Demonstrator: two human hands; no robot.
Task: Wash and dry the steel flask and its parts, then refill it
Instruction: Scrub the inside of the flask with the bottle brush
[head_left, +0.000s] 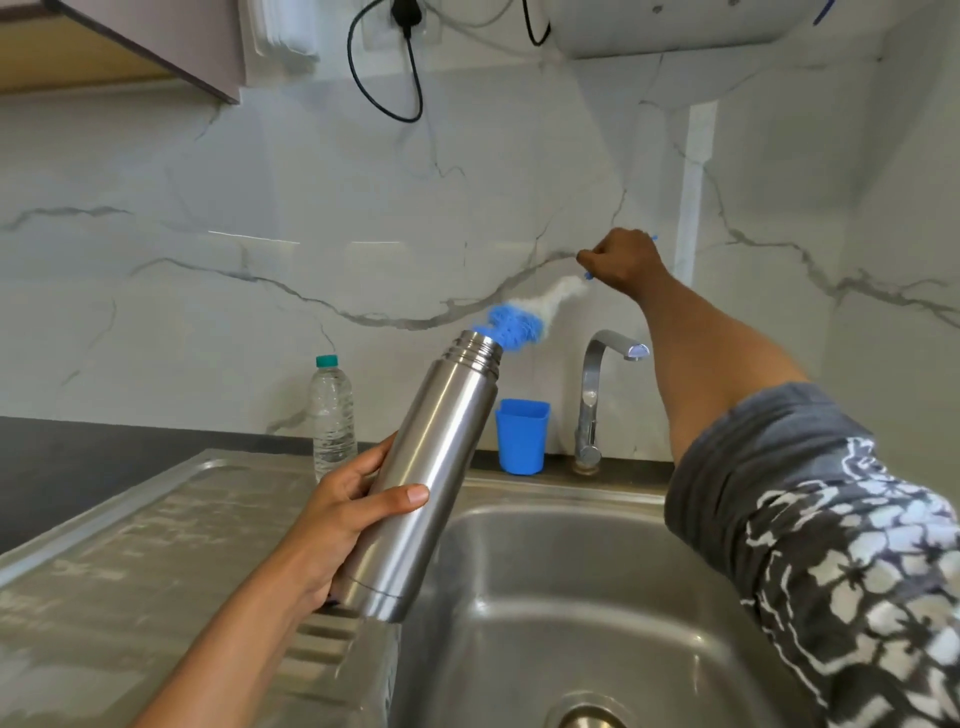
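Observation:
My left hand (343, 514) grips the lower body of the steel flask (426, 467), which tilts up to the right over the left edge of the sink (597, 587), its open mouth uncapped. A bottle brush (519, 319) with blue and white bristles sits at the flask's mouth, its blue tip partly inside. My right hand (623, 260) is raised high near the wall and grips the brush's blue handle. No cap or other flask parts are in view.
A steel tap (597, 384) stands behind the sink, with a blue plastic cup (522, 436) to its left. A clear water bottle (332, 415) with a teal cap stands on the counter. The ribbed drainboard (156, 571) lies at the left.

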